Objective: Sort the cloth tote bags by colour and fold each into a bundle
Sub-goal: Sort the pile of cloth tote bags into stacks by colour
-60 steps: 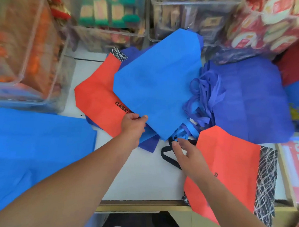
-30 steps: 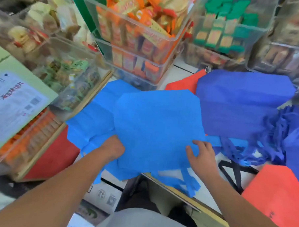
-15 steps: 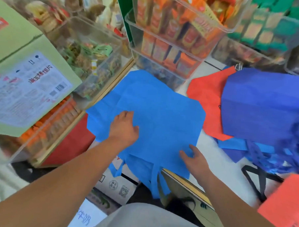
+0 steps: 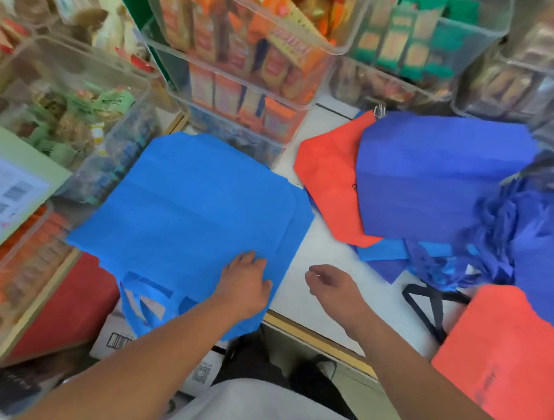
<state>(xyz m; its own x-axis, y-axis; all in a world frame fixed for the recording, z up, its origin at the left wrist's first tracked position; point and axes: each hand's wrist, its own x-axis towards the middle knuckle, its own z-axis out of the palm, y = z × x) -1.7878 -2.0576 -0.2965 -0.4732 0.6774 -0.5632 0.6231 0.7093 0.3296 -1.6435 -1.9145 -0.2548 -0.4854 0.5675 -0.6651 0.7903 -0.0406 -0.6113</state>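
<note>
Head camera: my left hand [image 4: 244, 284] rests flat, fingers relaxed, on the light blue tote bag [image 4: 190, 212] spread over the counter's [image 4: 331, 244] left edge. My right hand [image 4: 332, 285] hovers beside it, loosely curled, empty. Beyond, a dark blue bag [image 4: 436, 175] overlaps an orange bag [image 4: 327, 180].

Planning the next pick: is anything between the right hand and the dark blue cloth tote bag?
Nothing visible: only bare white tabletop lies between the right hand and the dark blue cloth tote bag.
</note>
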